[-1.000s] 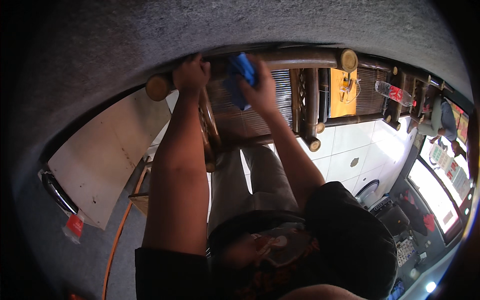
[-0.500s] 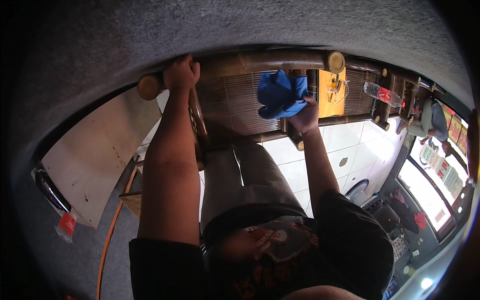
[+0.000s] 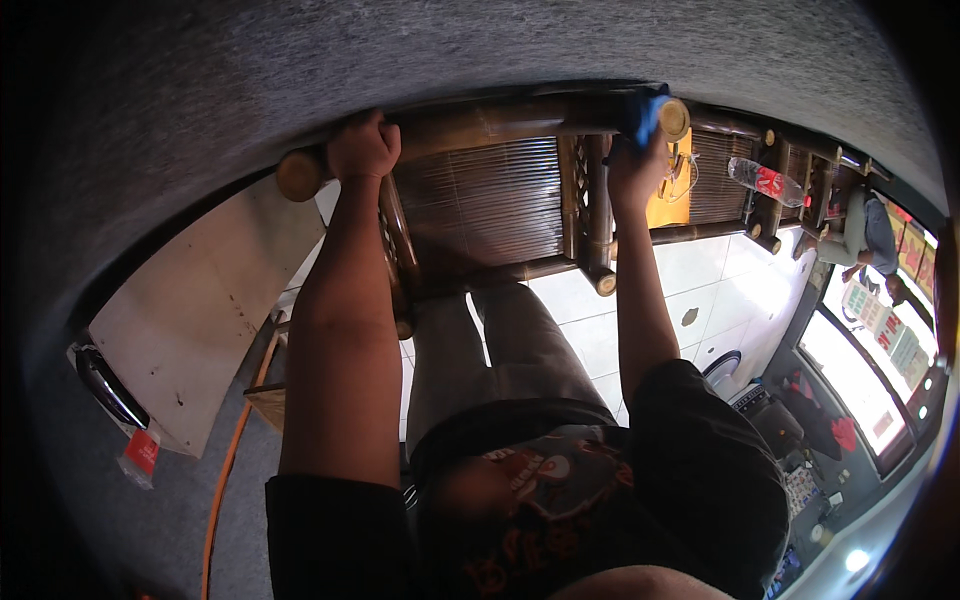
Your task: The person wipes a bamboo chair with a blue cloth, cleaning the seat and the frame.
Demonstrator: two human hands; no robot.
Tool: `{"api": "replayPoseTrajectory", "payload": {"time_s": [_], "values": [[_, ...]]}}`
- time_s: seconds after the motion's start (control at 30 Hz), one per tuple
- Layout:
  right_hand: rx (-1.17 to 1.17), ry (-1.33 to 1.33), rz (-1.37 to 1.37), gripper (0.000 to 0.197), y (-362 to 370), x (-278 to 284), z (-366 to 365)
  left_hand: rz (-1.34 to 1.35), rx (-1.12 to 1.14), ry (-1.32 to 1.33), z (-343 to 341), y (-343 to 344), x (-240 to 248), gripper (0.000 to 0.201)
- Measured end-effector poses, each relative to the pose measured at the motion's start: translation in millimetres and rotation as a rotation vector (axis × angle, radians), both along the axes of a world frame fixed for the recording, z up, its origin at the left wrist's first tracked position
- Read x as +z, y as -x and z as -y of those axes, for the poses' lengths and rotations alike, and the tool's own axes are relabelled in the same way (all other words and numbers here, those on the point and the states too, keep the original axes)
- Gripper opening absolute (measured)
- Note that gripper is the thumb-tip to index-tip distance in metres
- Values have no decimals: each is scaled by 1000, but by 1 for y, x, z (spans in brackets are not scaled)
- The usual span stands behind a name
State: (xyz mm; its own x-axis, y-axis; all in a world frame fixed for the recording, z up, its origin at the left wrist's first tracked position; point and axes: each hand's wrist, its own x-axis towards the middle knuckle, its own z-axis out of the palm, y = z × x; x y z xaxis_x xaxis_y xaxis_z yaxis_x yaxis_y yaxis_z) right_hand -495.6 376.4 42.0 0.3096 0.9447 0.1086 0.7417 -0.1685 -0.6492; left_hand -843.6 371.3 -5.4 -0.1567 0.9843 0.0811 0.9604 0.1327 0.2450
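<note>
My left hand point(image 3: 363, 150) is closed on a thick brown bamboo pole point(image 3: 485, 122), near the pole's left end. That arm is stretched straight out. At the pole's right end, my right hand point(image 3: 637, 172) presses a bunched blue cloth point(image 3: 643, 117) against the bamboo, close to the pale cut end. The cloth is partly blurred, and the hand and pole hide some of it. Below the pole is a panel of thin dark slats point(image 3: 490, 205), part of the same bamboo seat.
Further right lie a yellow-orange board point(image 3: 672, 208) with a cable on it and a plastic bottle point(image 3: 767, 183) with a red label. A pale wooden panel point(image 3: 205, 300) stands at left. A person point(image 3: 866, 235) sits at the far right, near a bright window.
My right hand has carried the blue cloth from over the slatted panel up and right onto the pole's right end. The left hand keeps its place.
</note>
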Motion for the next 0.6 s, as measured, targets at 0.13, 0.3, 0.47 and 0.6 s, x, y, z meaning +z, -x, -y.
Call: {"api": "replayPoseTrajectory", "payload": {"time_s": [0.13, 0.3, 0.47, 0.6], "values": [[33, 218, 312, 61, 52, -21, 3, -1, -24, -39, 7, 9, -6, 15], [42, 224, 266, 61, 106, -23, 16, -3, -25, -4, 7, 11, -5, 14], [331, 128, 310, 61, 183, -27, 42, -15, -26, 64, 8, 10, 0, 15], [409, 18, 147, 59, 222, -25, 47, -64, -39, 37, 5, 5, -2, 16]]}}
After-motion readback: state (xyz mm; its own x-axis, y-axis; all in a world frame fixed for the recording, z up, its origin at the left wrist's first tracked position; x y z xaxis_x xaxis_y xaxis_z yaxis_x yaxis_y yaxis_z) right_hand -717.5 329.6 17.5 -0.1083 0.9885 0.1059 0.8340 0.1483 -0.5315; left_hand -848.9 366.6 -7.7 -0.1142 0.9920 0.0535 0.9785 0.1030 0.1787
